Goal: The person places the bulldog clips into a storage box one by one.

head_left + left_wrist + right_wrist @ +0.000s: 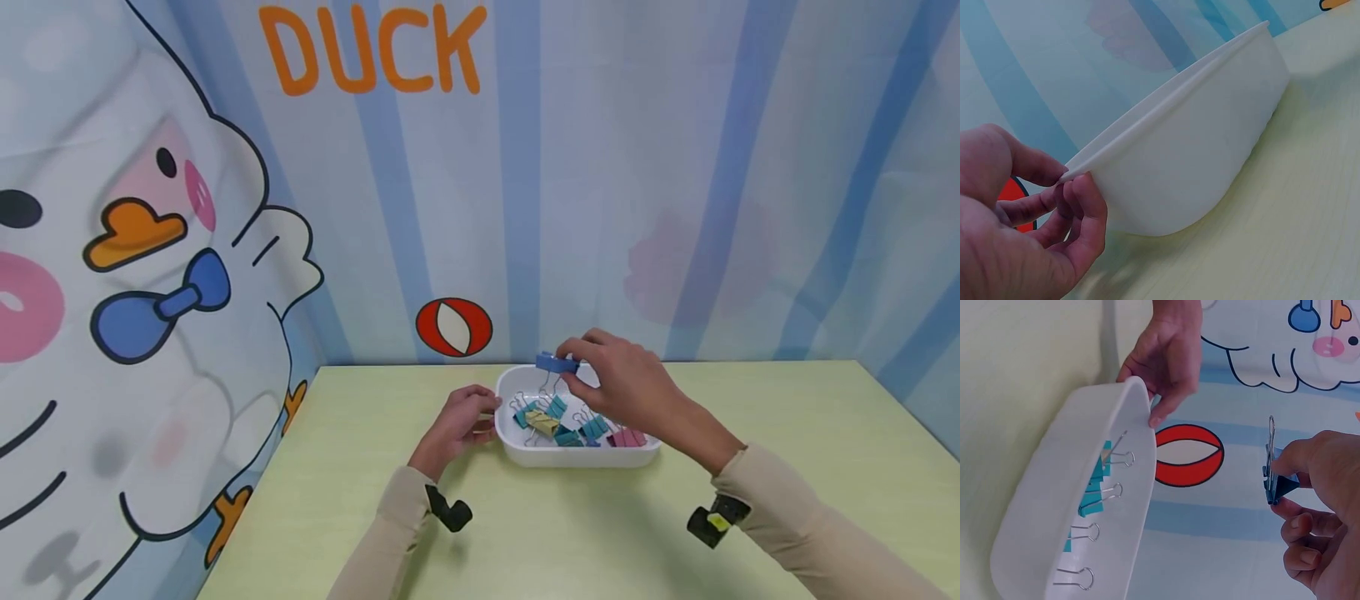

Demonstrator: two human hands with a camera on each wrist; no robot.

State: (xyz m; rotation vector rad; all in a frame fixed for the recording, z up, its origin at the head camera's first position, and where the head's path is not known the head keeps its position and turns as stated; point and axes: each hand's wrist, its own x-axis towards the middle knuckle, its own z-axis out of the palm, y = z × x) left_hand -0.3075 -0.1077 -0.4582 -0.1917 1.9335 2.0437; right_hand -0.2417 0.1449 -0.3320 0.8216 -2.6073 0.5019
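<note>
A blue binder clip point(552, 362) is pinched between the thumb and fingers of my right hand point(628, 382), above the back of a white plastic bin point(577, 457). One silver wire handle of the clip point(1271, 428) shows in the right wrist view. With thumb and fingers my left hand point(457, 423) grips the bin's rim at its left end; the left wrist view shows the thumb over the rim point(1104, 150). Inside the bin lie several teal binder clips point(594, 427), a yellow one point(543, 422) and a pink one point(627, 437).
The bin stands on a pale yellow-green table point(765, 467), near its back edge. Behind it hangs a blue striped cloth point(585, 183) printed with a duck, a ball and lettering. Small cameras point(718, 520) are strapped to both sleeves.
</note>
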